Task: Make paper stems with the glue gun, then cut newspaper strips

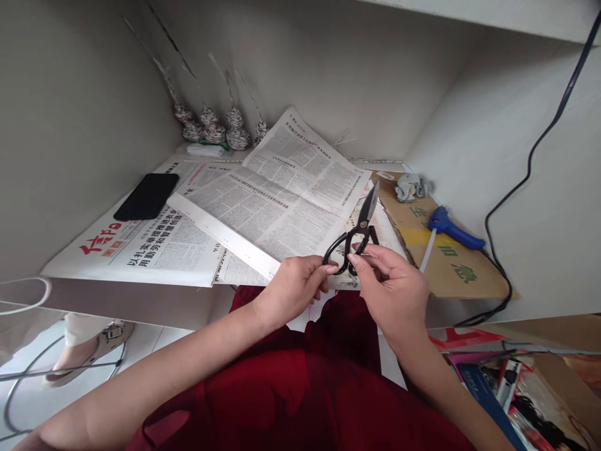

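Observation:
A pair of black-handled scissors (363,223) is held between my two hands, over the near edge of the table. Its blades are together and point away, up and to the right. My left hand (295,282) pinches the left handle loop between thumb and fingers. The fingers of my right hand (394,282) close on the right loop. Behind the blades lies a folded newspaper sheet (282,188), at a slant over other newspapers (164,250). Another black piece beside the right loop is partly hidden, and I cannot tell what it is.
A black phone (146,196) lies on the newspapers at left. Several gourd shapes woven from paper (238,128) stand at the back wall. At right, a blue glue gun (453,228) and a crumpled grey cloth (412,186) rest on cardboard (436,269). A black cable (530,160) hangs there.

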A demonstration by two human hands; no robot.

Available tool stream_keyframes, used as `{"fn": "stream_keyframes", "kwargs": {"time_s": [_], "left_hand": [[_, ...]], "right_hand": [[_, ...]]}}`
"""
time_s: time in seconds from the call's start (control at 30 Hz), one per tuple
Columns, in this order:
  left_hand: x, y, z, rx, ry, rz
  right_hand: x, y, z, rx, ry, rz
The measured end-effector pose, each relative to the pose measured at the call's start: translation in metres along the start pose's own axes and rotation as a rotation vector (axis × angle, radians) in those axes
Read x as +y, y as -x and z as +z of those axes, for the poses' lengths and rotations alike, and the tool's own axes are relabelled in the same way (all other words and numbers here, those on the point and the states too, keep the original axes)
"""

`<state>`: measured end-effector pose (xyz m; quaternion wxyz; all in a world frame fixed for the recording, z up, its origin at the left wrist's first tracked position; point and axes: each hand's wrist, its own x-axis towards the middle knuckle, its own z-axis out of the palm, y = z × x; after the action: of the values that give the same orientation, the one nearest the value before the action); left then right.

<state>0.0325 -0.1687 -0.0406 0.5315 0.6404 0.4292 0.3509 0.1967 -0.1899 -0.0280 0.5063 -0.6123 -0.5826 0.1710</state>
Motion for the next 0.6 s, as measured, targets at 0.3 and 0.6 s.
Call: {"fn": "stream_keyframes", "kwargs": {"time_s": [0.3,0.6], "left_hand": [[0.0102,0.0038,-0.0069,0.106,-0.587,0.212],[0.0068,0.0077,-0.0107,0.001,-0.544,0.341]], "right_hand": [[-0.0049,0.0067,-0.0031,0.06,0.133,-0.09],[-0.0088,-0.0001,-0.0085,-0.02,-0.202,0.189]]}}
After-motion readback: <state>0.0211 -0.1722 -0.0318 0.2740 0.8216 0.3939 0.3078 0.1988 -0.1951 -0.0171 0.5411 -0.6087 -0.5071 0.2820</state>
